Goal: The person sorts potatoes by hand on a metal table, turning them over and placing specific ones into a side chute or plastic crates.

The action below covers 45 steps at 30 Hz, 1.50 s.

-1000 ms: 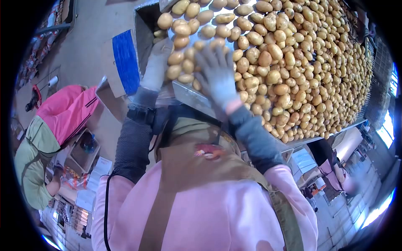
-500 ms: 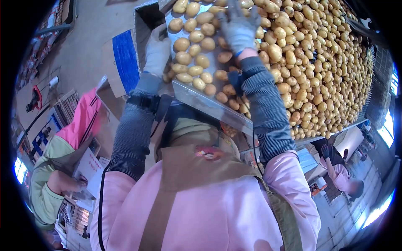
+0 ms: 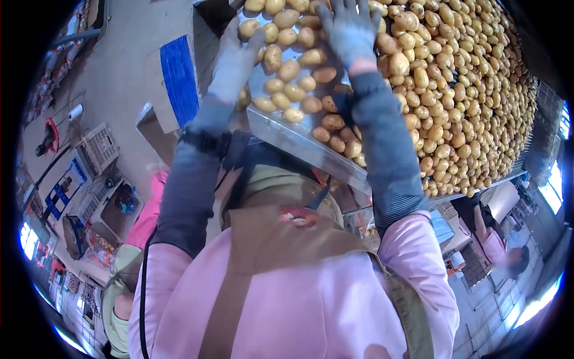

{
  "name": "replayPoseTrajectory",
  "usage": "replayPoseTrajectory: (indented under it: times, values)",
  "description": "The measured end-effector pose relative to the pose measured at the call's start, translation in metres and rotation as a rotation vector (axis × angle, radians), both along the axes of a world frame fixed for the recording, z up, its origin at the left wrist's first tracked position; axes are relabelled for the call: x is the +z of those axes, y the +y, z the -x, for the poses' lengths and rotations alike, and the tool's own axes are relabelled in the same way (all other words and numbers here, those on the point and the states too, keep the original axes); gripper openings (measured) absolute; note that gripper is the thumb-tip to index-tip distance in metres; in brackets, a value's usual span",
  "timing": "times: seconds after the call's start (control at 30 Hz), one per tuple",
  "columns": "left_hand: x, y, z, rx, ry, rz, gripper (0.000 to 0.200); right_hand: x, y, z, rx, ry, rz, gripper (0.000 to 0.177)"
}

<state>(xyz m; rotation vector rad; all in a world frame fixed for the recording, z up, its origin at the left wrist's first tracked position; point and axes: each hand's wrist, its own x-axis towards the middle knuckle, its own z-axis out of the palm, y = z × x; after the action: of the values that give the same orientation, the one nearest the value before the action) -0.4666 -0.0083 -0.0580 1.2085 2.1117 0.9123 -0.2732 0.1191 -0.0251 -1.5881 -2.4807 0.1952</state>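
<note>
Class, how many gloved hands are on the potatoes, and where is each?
2. The left hand sits at the left corner of the metal table; the right hand lies spread on the potatoes farther right. Others may be hidden.

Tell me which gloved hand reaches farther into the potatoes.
The right hand: its fingers are spread on the potatoes, well in from the rim. The left hand sits at the left edge of the metal table.

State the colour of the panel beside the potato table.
The panel is blue; head view.
</note>
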Motion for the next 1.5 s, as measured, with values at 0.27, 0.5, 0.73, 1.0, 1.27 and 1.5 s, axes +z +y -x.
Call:
replayPoseTrajectory:
  times: [0.27, 0.5, 0.73, 1.0, 1.27, 1.5]
  values:
    - [-0.029, -0.009, 0.018, -0.158, -0.001, -0.039, 0.037, -0.008, -0.156, -0.002, 0.283, 0.044, 0.072, 0.052]
    - [-0.009, -0.063, -0.003, -0.117, -0.322, 0.089, 0.051, -0.019, -0.135, -0.07, 0.006, -0.118, -0.02, 0.06]
    - [0.016, -0.043, -0.015, -0.53, 0.166, -0.268, 0.046, -0.024, -0.008, -0.01, 0.018, -0.129, -0.125, 0.06]
    - [0.021, -0.071, -0.002, -0.514, 0.319, -0.124, 0.053, -0.01, -0.162, -0.117, -0.232, -0.176, -0.018, 0.064]
    - [0.011, -0.032, -0.008, -0.492, 0.387, -0.342, 0.034, -0.024, -0.073, -0.12, -0.106, -0.261, -0.131, 0.06]
    - [0.004, 0.077, -0.004, -0.497, 0.405, -0.241, 0.038, -0.016, -0.098, -0.052, 0.128, -0.258, -0.068, 0.057]
